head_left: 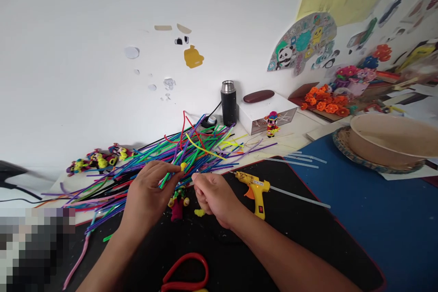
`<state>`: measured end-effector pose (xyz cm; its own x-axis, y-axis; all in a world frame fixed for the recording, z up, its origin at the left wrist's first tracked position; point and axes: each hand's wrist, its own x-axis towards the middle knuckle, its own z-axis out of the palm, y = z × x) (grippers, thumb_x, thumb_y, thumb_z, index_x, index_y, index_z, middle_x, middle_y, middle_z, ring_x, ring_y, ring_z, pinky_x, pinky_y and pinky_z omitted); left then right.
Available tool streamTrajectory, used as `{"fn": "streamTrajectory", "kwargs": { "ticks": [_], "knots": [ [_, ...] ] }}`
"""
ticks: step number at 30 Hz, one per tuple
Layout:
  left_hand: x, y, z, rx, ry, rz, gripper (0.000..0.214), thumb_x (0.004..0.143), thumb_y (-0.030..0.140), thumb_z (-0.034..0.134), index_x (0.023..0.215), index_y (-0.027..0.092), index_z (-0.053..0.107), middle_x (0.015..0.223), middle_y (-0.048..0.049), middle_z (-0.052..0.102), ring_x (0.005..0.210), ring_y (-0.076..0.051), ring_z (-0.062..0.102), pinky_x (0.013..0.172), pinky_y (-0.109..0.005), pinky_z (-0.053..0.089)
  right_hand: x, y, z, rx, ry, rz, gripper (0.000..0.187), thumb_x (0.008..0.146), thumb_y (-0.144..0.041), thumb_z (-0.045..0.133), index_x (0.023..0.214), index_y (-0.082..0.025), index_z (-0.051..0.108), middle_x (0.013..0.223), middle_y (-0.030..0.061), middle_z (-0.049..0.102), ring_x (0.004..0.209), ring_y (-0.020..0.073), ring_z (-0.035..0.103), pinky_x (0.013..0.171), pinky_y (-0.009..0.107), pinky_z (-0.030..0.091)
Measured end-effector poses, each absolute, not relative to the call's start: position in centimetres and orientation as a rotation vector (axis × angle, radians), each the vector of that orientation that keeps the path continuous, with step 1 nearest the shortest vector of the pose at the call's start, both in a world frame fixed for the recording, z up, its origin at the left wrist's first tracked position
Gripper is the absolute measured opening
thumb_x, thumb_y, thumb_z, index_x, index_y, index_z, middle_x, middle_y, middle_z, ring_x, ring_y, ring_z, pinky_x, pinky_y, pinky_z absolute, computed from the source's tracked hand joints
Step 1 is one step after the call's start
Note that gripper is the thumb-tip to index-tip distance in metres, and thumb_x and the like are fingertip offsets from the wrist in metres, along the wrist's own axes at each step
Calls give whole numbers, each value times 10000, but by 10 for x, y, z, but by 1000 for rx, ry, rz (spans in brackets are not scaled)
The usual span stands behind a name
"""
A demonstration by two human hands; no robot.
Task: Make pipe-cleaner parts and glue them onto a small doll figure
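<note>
My left hand is closed in a pinch, with a small yellow fuzzy pipe cleaner piece at its fingertips. Close beside it, my right hand is curled into a fist, thumb on top; what its fingers hold is hidden. A yellow fuzzy bit shows just under the right fist; whether it is held or lies on the mat I cannot tell. Between and below the hands is a small pipe cleaner doll with a dark pink body and yellow hands. Red-handled scissors lie nearest me, partly cut off.
A yellow glue gun with a glue stick lies right of my hands on the black mat. Behind is a heap of coloured pipe cleaners. A black bottle, white box, finished doll and large bowl stand farther off.
</note>
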<state>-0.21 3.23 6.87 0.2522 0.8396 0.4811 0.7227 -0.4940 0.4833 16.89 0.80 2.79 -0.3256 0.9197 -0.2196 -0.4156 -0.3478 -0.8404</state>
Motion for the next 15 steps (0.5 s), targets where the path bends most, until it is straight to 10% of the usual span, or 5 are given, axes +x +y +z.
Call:
{"fn": "streamTrajectory", "kwargs": {
  "ticks": [15],
  "knots": [
    [-5, 33, 66, 2528, 1423, 1058, 137, 944, 300, 647, 875, 236, 746, 849, -48, 778, 837, -233, 678, 808, -361, 509, 166, 2, 23, -761, -1078, 1849, 485, 806, -631, 789, 781, -205, 559, 477, -132, 368, 418, 59, 251, 443, 249, 170]
  ]
}}
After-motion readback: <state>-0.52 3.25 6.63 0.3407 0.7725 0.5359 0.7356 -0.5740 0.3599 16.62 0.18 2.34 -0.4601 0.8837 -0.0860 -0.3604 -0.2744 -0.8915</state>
